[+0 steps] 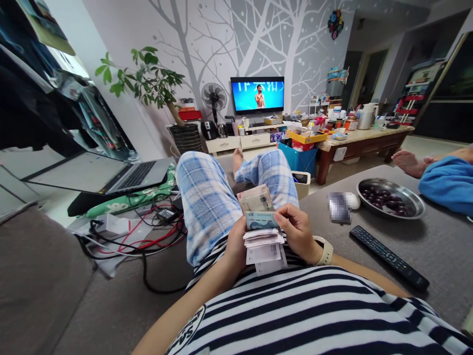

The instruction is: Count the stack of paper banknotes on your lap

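A wad of banknotes lies folded in my left hand, whose fingers are mostly hidden behind the paper. On top shows a bluish-green banknote marked 10, and paler notes stick out above and below it. My right hand pinches the right edge of this greenish note between thumb and fingers. A light-coloured watch band circles my right wrist. Both hands rest over my lap, in front of my blue-and-white checked trousers.
To the right on the grey sofa are a black remote control, a metal bowl of dark round fruit and another person's bare foot. At left sit an open laptop and tangled cables. A cluttered table stands farther off.
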`<state>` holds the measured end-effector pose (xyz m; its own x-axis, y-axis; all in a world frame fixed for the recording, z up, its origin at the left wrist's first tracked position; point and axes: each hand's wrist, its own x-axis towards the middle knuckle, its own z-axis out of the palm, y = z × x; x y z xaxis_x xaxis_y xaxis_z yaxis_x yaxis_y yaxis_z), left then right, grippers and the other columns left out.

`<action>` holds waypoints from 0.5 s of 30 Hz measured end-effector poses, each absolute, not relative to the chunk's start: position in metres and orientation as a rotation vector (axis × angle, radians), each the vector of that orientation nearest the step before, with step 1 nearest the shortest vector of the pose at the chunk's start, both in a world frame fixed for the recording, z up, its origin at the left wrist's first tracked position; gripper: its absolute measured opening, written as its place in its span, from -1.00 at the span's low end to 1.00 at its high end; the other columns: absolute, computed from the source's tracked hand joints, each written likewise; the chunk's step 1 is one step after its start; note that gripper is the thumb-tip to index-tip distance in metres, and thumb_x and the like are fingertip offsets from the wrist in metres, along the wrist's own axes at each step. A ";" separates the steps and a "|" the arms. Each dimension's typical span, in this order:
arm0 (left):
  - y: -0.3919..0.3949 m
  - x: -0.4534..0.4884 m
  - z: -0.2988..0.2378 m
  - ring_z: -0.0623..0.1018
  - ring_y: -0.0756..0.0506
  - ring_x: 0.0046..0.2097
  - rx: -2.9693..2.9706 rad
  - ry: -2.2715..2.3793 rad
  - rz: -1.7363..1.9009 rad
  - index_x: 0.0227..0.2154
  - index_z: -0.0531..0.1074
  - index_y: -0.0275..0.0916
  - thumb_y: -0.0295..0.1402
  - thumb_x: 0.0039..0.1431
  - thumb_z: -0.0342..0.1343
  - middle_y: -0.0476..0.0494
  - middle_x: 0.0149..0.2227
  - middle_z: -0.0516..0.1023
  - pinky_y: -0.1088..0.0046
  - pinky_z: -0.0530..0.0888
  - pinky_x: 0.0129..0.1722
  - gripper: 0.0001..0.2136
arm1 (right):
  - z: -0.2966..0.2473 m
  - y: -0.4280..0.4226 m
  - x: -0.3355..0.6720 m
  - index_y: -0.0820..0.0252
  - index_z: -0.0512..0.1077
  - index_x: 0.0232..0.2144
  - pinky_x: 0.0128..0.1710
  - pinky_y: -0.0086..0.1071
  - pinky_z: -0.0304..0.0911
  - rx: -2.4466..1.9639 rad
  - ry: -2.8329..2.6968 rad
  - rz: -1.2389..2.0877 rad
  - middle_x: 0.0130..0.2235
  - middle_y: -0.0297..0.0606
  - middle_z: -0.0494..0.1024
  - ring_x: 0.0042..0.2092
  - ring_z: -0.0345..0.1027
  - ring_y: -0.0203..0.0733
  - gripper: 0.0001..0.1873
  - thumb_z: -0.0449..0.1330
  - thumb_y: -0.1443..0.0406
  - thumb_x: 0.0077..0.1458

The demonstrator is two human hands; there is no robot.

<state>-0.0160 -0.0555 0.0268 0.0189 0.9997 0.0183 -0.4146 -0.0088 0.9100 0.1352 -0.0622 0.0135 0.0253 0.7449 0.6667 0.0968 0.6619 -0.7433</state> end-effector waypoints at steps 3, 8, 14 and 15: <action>-0.055 -0.010 0.027 0.59 -0.27 -0.14 0.920 0.859 1.364 -0.48 0.55 -0.20 -0.25 -0.12 0.27 -0.13 -0.40 0.64 0.31 0.51 -0.20 -0.85 | 0.014 -0.066 0.142 0.13 0.44 -0.45 -0.45 -0.36 0.13 -0.741 -1.478 0.546 -0.53 -0.38 0.41 -0.48 0.20 -0.27 -0.73 0.18 0.14 0.24; -0.056 0.005 0.037 0.58 -0.31 -0.09 0.976 0.861 1.364 -0.52 0.54 -0.16 -0.32 -0.17 0.33 -0.15 -0.43 0.63 0.30 0.52 -0.18 -0.89 | 0.014 -0.071 0.157 0.13 0.44 -0.42 -0.45 -0.36 0.14 -0.731 -1.467 0.497 -0.52 -0.39 0.40 -0.48 0.21 -0.27 -0.76 0.17 0.17 0.26; -0.057 0.034 0.045 0.62 -0.32 -0.16 0.869 0.827 1.288 -0.47 0.55 -0.22 -0.26 -0.22 0.38 -0.13 -0.44 0.64 0.21 0.55 -0.17 -0.78 | 0.018 -0.073 0.176 0.13 0.45 -0.42 -0.45 -0.35 0.15 -0.743 -1.454 0.468 -0.52 -0.38 0.39 -0.48 0.20 -0.26 -0.74 0.17 0.14 0.26; -0.057 0.037 0.046 0.63 -0.31 -0.18 0.845 0.812 1.275 -0.46 0.55 -0.24 -0.24 -0.22 0.38 -0.14 -0.43 0.64 0.20 0.56 -0.17 -0.76 | 0.018 -0.072 0.178 0.13 0.45 -0.42 -0.45 -0.35 0.15 -0.739 -1.445 0.479 -0.52 -0.37 0.39 -0.47 0.20 -0.26 -0.74 0.17 0.14 0.26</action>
